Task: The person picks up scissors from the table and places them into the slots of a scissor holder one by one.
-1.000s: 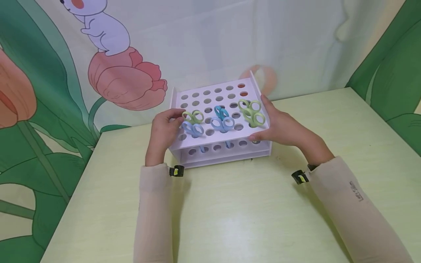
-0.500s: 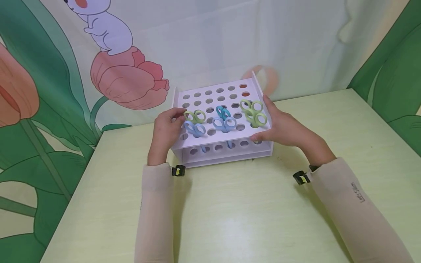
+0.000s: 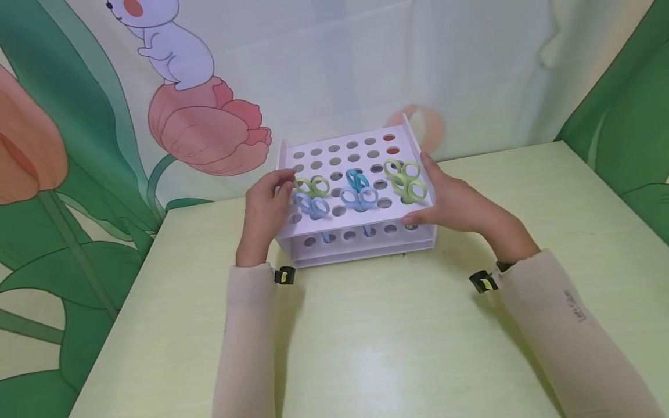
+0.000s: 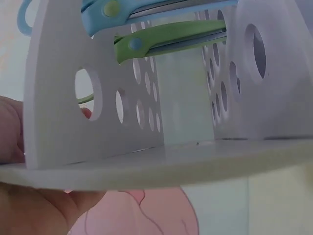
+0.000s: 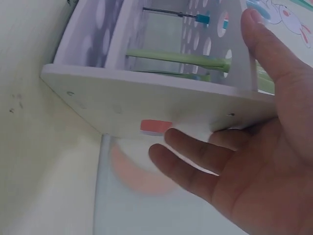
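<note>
A white two-tier rack (image 3: 342,223) with rows of round holes stands near the back of the table. My left hand (image 3: 263,204) holds its left side, thumb by the top edge and fingers on the outside. My right hand (image 3: 452,197) grips the right side, thumb at the front corner and fingers along the outer wall (image 5: 117,103). Scissors hang handles-up in the holes: green (image 3: 312,188) and light blue (image 3: 312,208) on the left, teal (image 3: 358,180) and light blue (image 3: 359,204) in the middle, two green pairs (image 3: 409,193) on the right.
A pale green table (image 3: 366,337) extends in front of the rack. Behind it hangs a cloth backdrop (image 3: 334,69) with a printed rabbit and tulips. Red shows through two back-right holes, and a red patch (image 5: 155,127) is on the rack's right wall.
The head view has shifted slightly, so everything sits a little further right in it. Both hands keep hold of the rack, and the scissors stay in the same holes.
</note>
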`<action>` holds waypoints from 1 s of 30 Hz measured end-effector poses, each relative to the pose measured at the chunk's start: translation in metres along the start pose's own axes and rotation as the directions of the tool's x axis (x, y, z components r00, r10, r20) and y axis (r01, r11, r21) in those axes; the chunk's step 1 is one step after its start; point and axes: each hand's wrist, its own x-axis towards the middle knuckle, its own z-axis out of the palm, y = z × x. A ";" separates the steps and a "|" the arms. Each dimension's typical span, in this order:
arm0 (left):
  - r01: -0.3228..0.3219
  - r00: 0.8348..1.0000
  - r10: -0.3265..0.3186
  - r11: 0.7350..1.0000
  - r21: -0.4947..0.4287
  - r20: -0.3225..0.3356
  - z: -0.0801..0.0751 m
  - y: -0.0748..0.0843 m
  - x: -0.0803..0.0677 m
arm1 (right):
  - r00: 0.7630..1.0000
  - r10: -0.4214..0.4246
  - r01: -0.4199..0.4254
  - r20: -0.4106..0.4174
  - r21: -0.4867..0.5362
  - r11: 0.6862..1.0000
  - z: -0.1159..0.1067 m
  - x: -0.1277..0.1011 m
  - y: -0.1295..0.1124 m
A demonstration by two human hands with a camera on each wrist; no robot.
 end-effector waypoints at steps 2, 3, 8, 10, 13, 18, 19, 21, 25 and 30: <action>-0.036 0.999 0.036 0.999 0.027 0.007 0.000 0.000 -0.001 | 1.000 -0.004 0.004 0.013 -0.010 1.000 -0.003 -0.003 0.000; -0.052 0.999 0.051 0.998 0.043 0.012 0.000 0.000 -0.002 | 1.000 -0.006 0.006 0.020 -0.013 1.000 -0.005 -0.005 0.000; -0.079 0.997 0.077 0.993 0.085 0.032 -0.004 0.003 -0.006 | 1.000 -0.003 0.004 0.016 -0.025 1.000 -0.012 -0.014 -0.004; -0.077 0.997 0.074 0.993 0.093 0.037 -0.007 0.004 -0.008 | 1.000 -0.002 0.002 0.000 -0.031 1.000 -0.014 -0.016 -0.007; -0.070 0.997 0.066 0.993 0.098 0.044 -0.010 0.005 -0.010 | 1.000 -0.010 0.009 -0.017 -0.041 0.999 -0.015 -0.017 -0.010; -0.086 0.995 0.081 0.992 0.094 0.057 -0.012 0.004 -0.012 | 1.000 -0.007 0.005 -0.029 -0.068 0.998 -0.015 -0.016 -0.009; -0.089 0.995 0.084 0.992 0.093 0.057 -0.012 0.004 -0.012 | 0.999 -0.009 0.007 -0.031 -0.074 0.997 -0.014 -0.016 -0.009; -0.094 0.994 0.089 0.991 0.094 0.056 -0.013 0.003 -0.012 | 0.999 -0.015 0.012 -0.039 -0.081 0.997 -0.014 -0.015 -0.008; -0.090 0.995 0.085 0.991 0.099 0.051 -0.016 0.002 -0.013 | 0.998 -0.030 0.024 -0.056 -0.099 0.995 -0.014 -0.014 -0.008; -0.083 0.995 0.079 0.992 0.095 0.054 -0.019 0.004 -0.015 | 0.997 -0.027 0.018 -0.072 -0.126 0.992 -0.013 -0.012 -0.009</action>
